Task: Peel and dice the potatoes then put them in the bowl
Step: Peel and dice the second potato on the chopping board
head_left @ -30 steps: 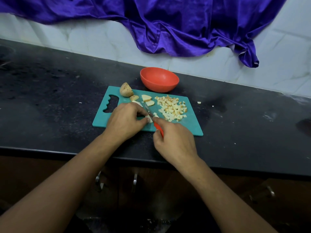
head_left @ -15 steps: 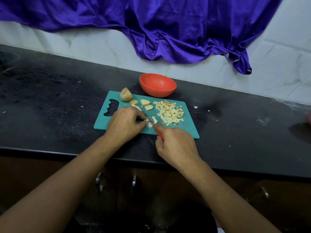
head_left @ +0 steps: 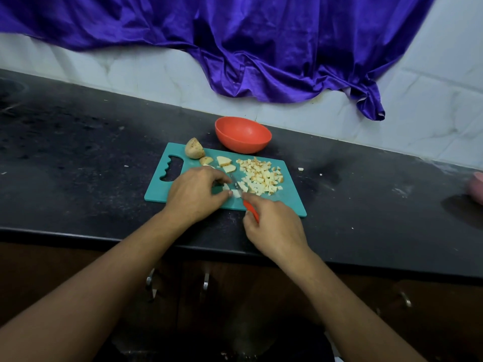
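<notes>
Right hand (head_left: 274,226): fingers curled round the red handle of the knife (head_left: 250,208), blade down at the piece
Left hand (head_left: 196,194): fingers pinching the pale piece (head_left: 236,193), near the front of the board (head_left: 290,202)
Cutting well: tuck the fingertips back from the blade, keep the piece flat, cut evenly, push the cut bits right
Dice (head_left: 261,176): one heap, too many to count, just right of the blade
Slices (head_left: 226,164): two, behind the left hand
Chunks (head_left: 194,152): two with skin, one big, one small, far left
Bowl (head_left: 243,134): one, nothing seen inside, on the desk (head_left: 78,165) just behind the board
Hands, knife, board: two, one, one
</notes>
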Tool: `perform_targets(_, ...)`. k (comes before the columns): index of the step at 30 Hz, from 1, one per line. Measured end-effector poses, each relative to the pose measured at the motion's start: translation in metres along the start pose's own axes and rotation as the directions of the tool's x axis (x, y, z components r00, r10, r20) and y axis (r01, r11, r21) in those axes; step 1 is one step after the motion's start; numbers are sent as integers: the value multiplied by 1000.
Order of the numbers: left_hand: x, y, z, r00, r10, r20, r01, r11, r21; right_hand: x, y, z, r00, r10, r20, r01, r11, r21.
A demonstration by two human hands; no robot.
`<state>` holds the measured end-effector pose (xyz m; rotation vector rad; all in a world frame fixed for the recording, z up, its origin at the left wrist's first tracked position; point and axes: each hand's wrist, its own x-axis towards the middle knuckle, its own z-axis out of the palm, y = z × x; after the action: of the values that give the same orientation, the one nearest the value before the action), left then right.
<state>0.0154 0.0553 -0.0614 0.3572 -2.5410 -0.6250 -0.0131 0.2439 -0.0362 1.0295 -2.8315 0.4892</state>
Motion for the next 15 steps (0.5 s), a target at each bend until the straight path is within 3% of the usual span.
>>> perform_targets(10,10,14,7,999,-47,26,45,996,78,2,6,1,998,-67,6,67,989,-129)
perform_targets(15,10,16,6,997,-72,11,71,995,72,3,13,-1,1000,-18,-2,18,996,-88)
